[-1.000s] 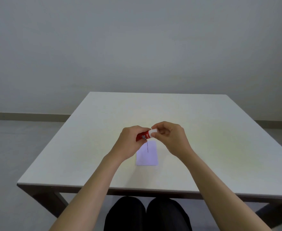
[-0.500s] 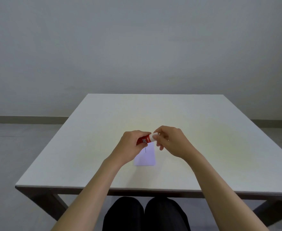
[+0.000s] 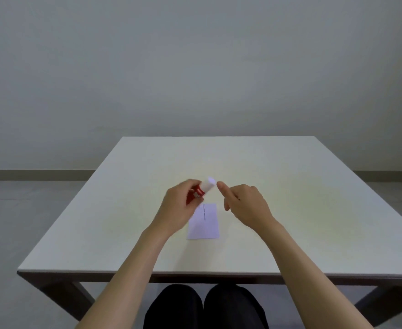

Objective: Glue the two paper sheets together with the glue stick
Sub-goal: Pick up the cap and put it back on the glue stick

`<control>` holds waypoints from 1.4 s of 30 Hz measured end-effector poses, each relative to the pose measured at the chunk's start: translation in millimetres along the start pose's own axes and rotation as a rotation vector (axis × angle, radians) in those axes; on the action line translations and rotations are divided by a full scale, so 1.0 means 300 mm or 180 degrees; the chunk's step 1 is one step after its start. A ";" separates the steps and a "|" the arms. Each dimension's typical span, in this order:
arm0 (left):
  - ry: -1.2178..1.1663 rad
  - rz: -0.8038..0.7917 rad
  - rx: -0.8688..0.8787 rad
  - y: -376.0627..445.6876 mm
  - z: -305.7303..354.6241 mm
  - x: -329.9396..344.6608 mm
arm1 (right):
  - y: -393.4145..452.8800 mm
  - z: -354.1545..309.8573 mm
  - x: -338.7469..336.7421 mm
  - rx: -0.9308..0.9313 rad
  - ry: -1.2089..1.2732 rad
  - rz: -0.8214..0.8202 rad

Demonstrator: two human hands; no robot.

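My left hand (image 3: pixel 179 205) has its fingers clamped round the glue stick (image 3: pixel 201 189), mid-frame, long axis slanting, white end aimed up and right. Red body, white cap end. My right hand (image 3: pixel 243 201) sits just right of that tip, fingers loosely curled, touching nothing. Paper (image 3: pixel 204 222) lies on the bench (image 3: pixel 290 210) below.

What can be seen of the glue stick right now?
The glue stick is a small tube with a red body bearing a white label and a white end, apparently plastic. The left hand holds it by the red body, above the table and just beyond the paper, tilted with the white end pointing up and to the right. The right hand is close but not touching. Whether the white end is a cap is unclear.
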State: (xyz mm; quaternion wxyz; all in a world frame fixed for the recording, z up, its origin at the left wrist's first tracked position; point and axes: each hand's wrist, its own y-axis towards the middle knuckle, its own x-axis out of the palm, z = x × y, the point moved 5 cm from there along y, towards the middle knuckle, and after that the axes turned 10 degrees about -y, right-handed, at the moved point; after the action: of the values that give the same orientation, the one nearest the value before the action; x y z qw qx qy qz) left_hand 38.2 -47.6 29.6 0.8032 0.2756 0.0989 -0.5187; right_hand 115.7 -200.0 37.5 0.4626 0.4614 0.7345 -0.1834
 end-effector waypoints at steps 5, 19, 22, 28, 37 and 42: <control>-0.0541 0.0942 -0.0418 0.081 -0.072 -0.113 | -0.033 0.059 0.022 -0.0066 0.0144 -0.0171; -0.0406 0.1168 -0.1053 0.105 -0.256 -0.085 | -0.060 0.132 0.060 -0.0055 0.0160 -0.0439; -0.0414 0.1178 -0.1095 0.092 -0.269 -0.078 | -0.064 0.124 0.071 -0.0057 0.0145 -0.0517; -0.0365 0.1197 -0.1065 0.083 -0.282 -0.077 | -0.070 0.116 0.081 -0.0088 0.0072 -0.0601; -0.0376 0.0793 -0.1344 0.063 -0.304 -0.085 | -0.064 0.100 0.102 -0.0175 -0.0116 -0.0690; 0.0275 0.1126 -0.0686 0.100 -0.189 -0.272 | 0.039 0.057 0.054 -0.0216 -0.0277 -0.0240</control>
State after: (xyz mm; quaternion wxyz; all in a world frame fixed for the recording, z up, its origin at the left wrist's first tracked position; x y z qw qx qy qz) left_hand 35.8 56.1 29.2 0.9016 0.2232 0.1382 -0.3438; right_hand 132.0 -197.7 17.1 0.5023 0.4089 0.7364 -0.1956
